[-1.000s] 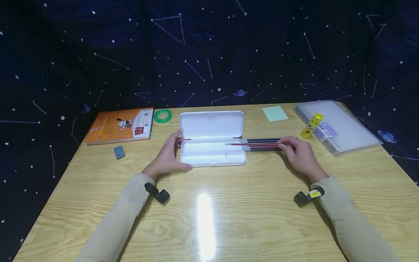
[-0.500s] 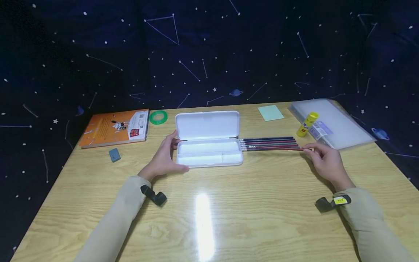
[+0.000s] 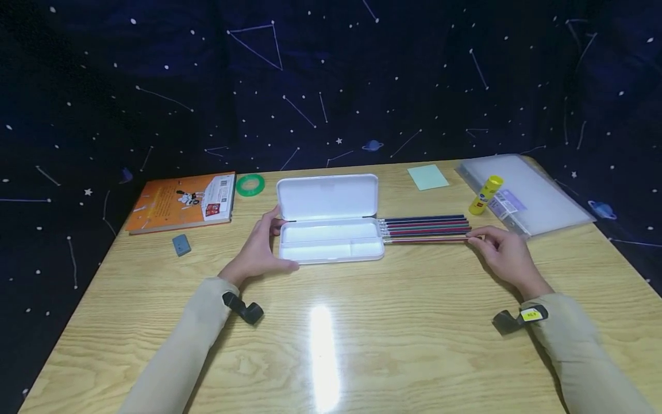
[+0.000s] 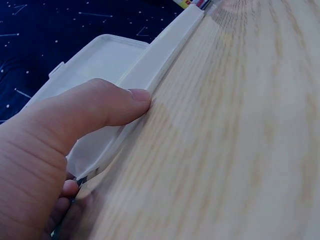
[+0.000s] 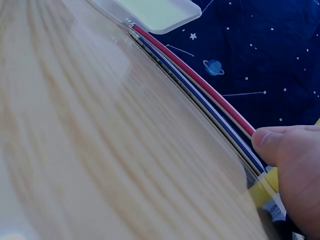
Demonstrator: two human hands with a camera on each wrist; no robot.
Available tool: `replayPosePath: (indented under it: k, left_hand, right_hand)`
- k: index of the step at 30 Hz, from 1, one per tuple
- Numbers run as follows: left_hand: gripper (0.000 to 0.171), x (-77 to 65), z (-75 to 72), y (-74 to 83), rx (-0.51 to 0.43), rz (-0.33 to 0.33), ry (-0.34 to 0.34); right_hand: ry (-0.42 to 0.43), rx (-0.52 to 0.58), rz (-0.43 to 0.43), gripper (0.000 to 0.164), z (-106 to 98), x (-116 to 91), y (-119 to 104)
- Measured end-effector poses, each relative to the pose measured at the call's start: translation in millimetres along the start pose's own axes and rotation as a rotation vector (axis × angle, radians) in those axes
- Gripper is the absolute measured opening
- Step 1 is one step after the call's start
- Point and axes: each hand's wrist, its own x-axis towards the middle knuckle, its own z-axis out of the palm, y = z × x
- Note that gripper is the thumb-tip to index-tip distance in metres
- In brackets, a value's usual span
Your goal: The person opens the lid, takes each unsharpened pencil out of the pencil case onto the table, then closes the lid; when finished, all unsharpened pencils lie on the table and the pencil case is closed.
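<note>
A white pencil case point(image 3: 327, 198) lies with its lid raised, its long compartments and small corner section bare inside. My left hand point(image 3: 258, 247) holds its left end, thumb point(image 4: 122, 105) on the front wall and fingers round the back corner. My right hand point(image 3: 504, 253) pinches a red pencil point(image 3: 429, 241) near its far right end. This pencil points left, its eraser end close to the case's right side. Beyond it several dark, red and green pencils point(image 3: 424, 220) lie side by side in a row. In the right wrist view the red pencil point(image 5: 200, 84) shows above a blue one.
An orange book point(image 3: 178, 201), a green tape roll point(image 3: 250, 185) and a blue-grey eraser point(image 3: 181, 245) lie to the left. At the back right are pale green sticky notes point(image 3: 428, 177), a yellow glue stick point(image 3: 486, 194) and a clear folder point(image 3: 532, 195).
My right hand drew the red pencil rightward from over the case, then brought it slightly back left, alongside the row's near side. The left hand keeps its hold on the case.
</note>
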Motion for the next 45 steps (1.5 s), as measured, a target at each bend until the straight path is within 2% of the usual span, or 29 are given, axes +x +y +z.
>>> replayPosePath:
  k: [6, 9, 15, 24, 34, 40, 45]
  left_hand:
    - [0.13, -9.3, -1.2, -4.9, 0.003, -0.035, 0.007]
    - [0.13, -11.0, -0.8, -6.9, 0.001, -0.025, 0.018]
    - [0.13, -6.9, 1.7, -6.5, -0.017, -0.001, 0.018]
    - [0.129, -2.8, 1.7, -4.8, -0.018, -0.01, 0.009]
    - [0.129, -1.3, 1.0, -4.8, 0.0, -0.014, 0.0]
    - [0.129, 1.1, 0.3, -2.4, 0.006, -0.011, -0.001]
    - [0.129, 2.1, 1.1, -1.5, 0.006, -0.007, 0.003]
  right_hand:
    - [-0.041, 0.011, 0.007, 0.008, 8, 2, -5]
    - [-0.04, -0.005, -0.007, 0.008, 10, 4, -5]
    - [-0.015, -0.036, -0.041, 0.007, 7, 7, -4]
    - [0.013, -0.025, -0.066, 0.009, 7, 12, -3]
    - [0.003, 0.002, -0.051, 0.016, 18, 19, -6]
    - [0.038, -0.003, -0.014, 0.019, 24, 21, -15]
    - [0.034, -0.053, -0.058, 0.021, 35, 24, -27]
